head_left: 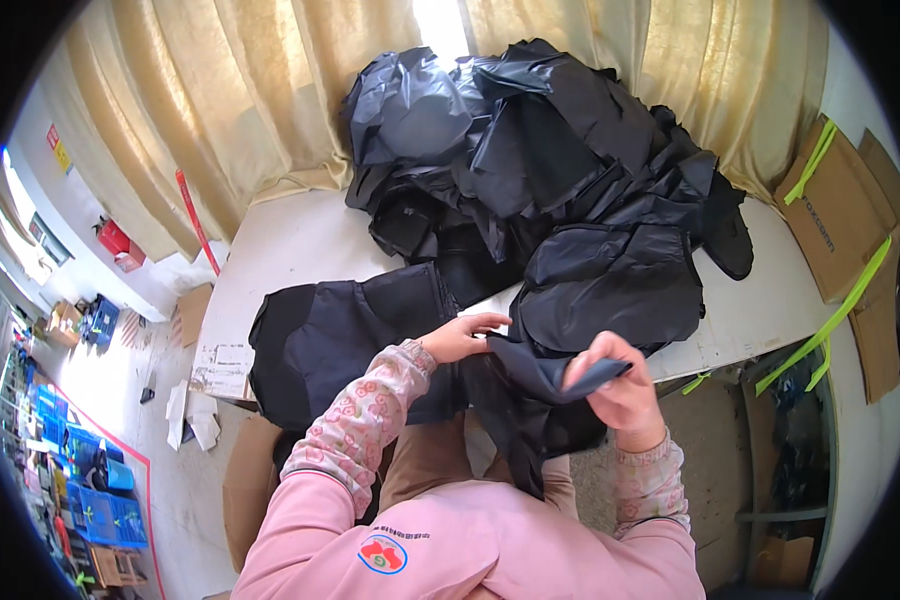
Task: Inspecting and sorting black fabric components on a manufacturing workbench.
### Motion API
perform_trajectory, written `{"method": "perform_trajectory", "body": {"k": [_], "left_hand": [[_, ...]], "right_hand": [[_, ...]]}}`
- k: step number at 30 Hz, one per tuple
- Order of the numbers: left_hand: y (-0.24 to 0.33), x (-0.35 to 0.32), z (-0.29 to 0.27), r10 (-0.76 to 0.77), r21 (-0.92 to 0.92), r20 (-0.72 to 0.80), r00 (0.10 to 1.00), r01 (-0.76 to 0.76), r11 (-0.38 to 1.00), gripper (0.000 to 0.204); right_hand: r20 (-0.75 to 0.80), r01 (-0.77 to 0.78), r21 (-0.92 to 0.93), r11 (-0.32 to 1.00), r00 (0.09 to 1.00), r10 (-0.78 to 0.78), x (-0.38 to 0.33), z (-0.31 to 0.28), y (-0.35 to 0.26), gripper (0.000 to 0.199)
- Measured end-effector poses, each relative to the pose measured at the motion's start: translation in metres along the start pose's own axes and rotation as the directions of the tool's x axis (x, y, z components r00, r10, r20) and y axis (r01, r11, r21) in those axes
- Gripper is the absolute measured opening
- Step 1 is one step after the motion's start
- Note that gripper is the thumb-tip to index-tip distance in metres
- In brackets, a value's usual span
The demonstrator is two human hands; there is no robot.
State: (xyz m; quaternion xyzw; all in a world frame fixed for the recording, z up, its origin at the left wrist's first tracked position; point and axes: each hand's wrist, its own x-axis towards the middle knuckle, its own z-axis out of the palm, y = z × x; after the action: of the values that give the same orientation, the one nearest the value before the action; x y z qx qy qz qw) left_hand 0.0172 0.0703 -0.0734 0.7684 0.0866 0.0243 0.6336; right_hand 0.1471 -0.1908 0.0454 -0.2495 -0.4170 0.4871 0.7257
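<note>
A black fabric piece [535, 375] hangs between my two hands over the table's near edge, its lower part drooping toward my lap. My right hand [618, 385] is closed on its folded-up right edge. At its upper left edge is my left hand [460, 338], the fingers bent and pinching the fabric. A flat, dark panel of sewn black cloth [345, 335] lies on the table under and beside my left forearm. Just beyond my hands rests a rounded, shiny black piece [610, 285].
A large heap of black fabric pieces [540, 130] covers the back of the white table [290, 235], against yellow curtains [240, 90]. Cardboard sheets [840, 220] with lime-green straps lean at the right. A cardboard box [250, 480] stands at lower left; blue crates [105, 510] sit farther left.
</note>
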Motion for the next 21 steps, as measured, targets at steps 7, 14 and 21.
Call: {"method": "perform_trajectory", "body": {"k": [7,14,21], "left_hand": [[0.027,-0.015,0.009,-0.106,-0.291,-0.271,0.957,0.023,0.956,0.010],[0.080,-0.032,0.012,0.026,-0.562,-0.551,0.834,-0.394,0.727,0.009],[0.066,-0.050,0.034,-0.018,-0.692,-0.089,0.996,-0.049,0.720,0.038]], "right_hand": [[-0.038,-0.135,-0.293,0.947,0.991,0.129,-0.013,-0.017,-0.028,0.028],[-0.263,-0.274,-0.934,0.230,0.962,0.077,-0.016,-0.013,-0.014,0.058],[-0.208,-0.087,-0.864,0.496,0.959,-0.193,0.005,-0.033,-0.009,0.011]]}}
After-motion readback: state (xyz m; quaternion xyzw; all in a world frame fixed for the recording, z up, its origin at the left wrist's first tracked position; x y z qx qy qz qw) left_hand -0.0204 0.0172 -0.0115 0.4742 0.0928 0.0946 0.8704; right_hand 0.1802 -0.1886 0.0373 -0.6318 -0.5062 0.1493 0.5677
